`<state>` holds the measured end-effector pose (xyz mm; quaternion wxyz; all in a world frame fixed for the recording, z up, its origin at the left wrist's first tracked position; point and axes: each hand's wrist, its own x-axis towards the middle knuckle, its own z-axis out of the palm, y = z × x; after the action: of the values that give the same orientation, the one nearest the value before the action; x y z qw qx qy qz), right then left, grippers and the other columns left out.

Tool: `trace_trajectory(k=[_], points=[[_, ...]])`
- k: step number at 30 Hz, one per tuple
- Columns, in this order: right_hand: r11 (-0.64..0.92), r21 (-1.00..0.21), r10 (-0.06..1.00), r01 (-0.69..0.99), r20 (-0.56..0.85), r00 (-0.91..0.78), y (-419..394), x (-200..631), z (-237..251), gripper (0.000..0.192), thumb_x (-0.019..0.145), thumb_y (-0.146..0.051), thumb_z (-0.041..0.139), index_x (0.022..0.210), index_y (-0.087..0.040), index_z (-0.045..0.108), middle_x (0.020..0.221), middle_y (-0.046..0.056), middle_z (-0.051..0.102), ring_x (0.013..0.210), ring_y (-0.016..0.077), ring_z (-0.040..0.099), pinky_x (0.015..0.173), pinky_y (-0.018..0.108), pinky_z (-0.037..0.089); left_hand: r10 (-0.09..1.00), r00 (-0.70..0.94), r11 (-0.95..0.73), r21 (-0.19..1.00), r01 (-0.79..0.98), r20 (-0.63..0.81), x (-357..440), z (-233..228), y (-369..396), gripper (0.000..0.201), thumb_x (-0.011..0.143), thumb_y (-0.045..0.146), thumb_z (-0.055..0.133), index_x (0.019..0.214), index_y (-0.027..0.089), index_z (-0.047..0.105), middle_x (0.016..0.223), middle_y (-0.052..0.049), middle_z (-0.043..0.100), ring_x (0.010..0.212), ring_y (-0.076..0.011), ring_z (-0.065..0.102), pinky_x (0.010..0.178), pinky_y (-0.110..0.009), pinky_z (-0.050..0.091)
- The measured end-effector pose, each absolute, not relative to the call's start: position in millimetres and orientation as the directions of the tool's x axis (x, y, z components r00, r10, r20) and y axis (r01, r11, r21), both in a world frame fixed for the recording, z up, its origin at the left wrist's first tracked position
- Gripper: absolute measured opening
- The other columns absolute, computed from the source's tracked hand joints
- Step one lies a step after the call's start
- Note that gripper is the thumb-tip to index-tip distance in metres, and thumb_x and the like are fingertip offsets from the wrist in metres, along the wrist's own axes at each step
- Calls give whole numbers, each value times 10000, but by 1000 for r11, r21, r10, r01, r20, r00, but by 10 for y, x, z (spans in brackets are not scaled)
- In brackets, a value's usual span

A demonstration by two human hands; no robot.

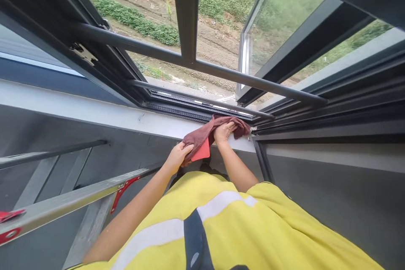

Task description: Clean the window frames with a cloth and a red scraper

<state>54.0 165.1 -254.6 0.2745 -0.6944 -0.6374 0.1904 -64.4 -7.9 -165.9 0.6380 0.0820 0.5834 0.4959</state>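
Both hands on a cloth at the window sill

Right hand (224, 130) presses the cloth (209, 133) flat, fingers spread; left hand (179, 156) grips its near end and a red scraper (202, 152); a ladder (79, 200) stands left of the sill (95, 112).

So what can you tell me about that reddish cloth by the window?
The cloth is a dull maroon rag, soft and crumpled like terry or microfibre. It lies bunched along the pale window sill at the foot of the dark window frame. The right hand presses flat on its upper part, while the left hand grips its lower end. A flat bright-red piece shows beneath it beside the left hand; what it is cannot be told.
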Motion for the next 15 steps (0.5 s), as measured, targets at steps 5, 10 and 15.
trace_trajectory(k=[5,10,15], points=[[133,-604,970,786,-84,-229,1318,-391,-2518,317,834,-53,346,976,-43,630,1194,258,439,1245,367,309,1033,606,224,643,-388,344,702,-624,-660,-846,-1727,-489,405,639,375,758,938,148,607,697,-9,673,561,-157,600,535,-266,478],[433,-662,844,612,59,-533,1112,-1310,-2489,149,822,-65,464,858,-45,608,1163,163,493,1159,281,350,1031,559,248,590,-496,264,733,-627,-637,-1149,-1724,-810,402,601,371,781,885,138,616,687,-7,677,626,-168,622,610,-269,487],[288,-843,764,455,-84,-640,1227,-1679,-2231,88,865,-138,515,818,-103,581,811,-58,552,893,74,471,937,234,372,690,-449,206,748,-631,-568,-1316,-1629,-967,403,630,360,773,931,147,610,669,6,662,556,-140,581,538,-242,451]])
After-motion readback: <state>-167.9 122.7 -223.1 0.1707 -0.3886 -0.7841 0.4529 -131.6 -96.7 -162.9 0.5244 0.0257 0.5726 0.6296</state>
